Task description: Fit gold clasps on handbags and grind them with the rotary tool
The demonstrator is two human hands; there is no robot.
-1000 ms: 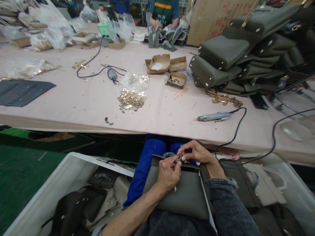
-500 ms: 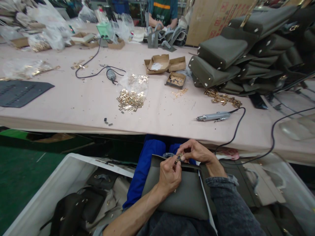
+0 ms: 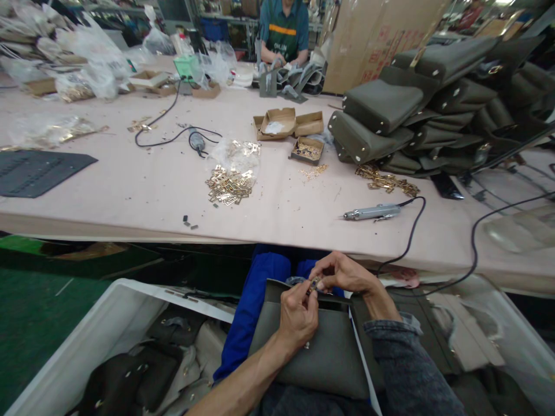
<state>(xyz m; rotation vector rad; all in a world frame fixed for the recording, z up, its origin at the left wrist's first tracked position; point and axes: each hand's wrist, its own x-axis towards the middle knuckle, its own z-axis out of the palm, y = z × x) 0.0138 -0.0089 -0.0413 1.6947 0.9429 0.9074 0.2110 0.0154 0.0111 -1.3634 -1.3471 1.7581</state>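
Observation:
A dark olive handbag (image 3: 323,352) lies across my lap, its top edge towards the table. Over that edge, my left hand (image 3: 298,315) and my right hand (image 3: 342,273) meet, both with closed fingers. Between their fingertips is a small gold metal fitting (image 3: 314,284), partly hidden, so its exact shape cannot be made out. My left hand's thumb and forefinger pinch it from the near side, my right hand's from the far side. The left wrist rests just above the bag's front.
On the table are an electric screwdriver (image 3: 372,212), a heap of gold metal plates (image 3: 229,185), a small box of screws (image 3: 307,151) and stacked olive bags (image 3: 381,104). White bins (image 3: 125,294) with bags flank my legs. A person (image 3: 284,34) works across the table.
The whole view has shifted slightly, with the table appearing a little lower. Both hands stay together at the fitting, with only slight finger movement.

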